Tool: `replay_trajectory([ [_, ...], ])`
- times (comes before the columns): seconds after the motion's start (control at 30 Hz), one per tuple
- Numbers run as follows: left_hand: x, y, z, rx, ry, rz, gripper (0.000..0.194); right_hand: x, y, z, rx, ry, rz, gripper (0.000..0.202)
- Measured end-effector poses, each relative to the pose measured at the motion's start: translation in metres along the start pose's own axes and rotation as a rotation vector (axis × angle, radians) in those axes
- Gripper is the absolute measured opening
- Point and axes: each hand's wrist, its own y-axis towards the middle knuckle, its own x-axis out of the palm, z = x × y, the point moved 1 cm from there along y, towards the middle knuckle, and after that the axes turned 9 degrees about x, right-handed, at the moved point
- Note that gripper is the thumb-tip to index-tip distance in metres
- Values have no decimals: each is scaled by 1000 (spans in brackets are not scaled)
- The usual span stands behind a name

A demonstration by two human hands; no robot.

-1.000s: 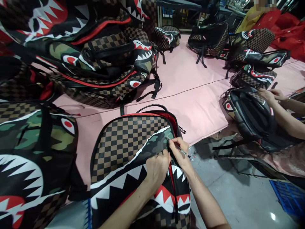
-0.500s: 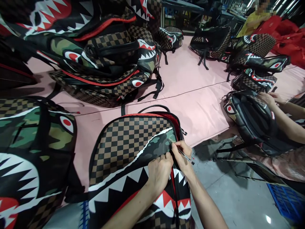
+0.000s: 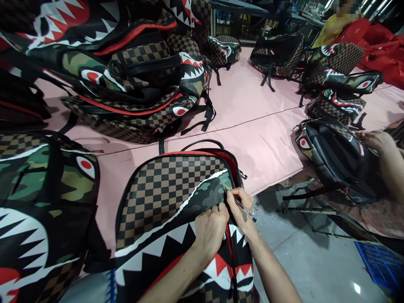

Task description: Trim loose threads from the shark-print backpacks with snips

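Both hands are kept close together over the front of a checkered backpack (image 3: 170, 181), which is placed at the near side of the pink-covered bench (image 3: 261, 143), its lower end cut off by the view. By the right hand (image 3: 239, 205) a slim pen-like tool (image 3: 248, 212) is gripped, its tip directed at a small outlined spot on the camouflage print. The left hand (image 3: 211, 223) is curled just beside it, against the panel; whether any material is pinched in its fingers cannot be told. Shark-mouth print and red-lined edging are already in place on the panel, and the work is judged to be under way at this one spot; how much is left cannot be made out. To the left, another backpack (image 3: 71, 185) is set. Behind, more bags (image 3: 139, 99) are piled. At the right, a black-backed bag (image 3: 334, 160) is handled by a co-worker's hand (image 3: 377, 141).
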Motion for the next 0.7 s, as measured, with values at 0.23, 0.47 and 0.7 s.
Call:
replay_trajectory([
  [0.23,-3,0,1,0,11,19,36,0,-1,0,-8,-6,1,20],
  [0.47,-2,0,0,6,5,32,35,0,-1,-2,-2,-9,-3,21],
  [0.7,-3,-1,0,-1,-7,27,35,-1,0,-1,22,-22,4,22],
])
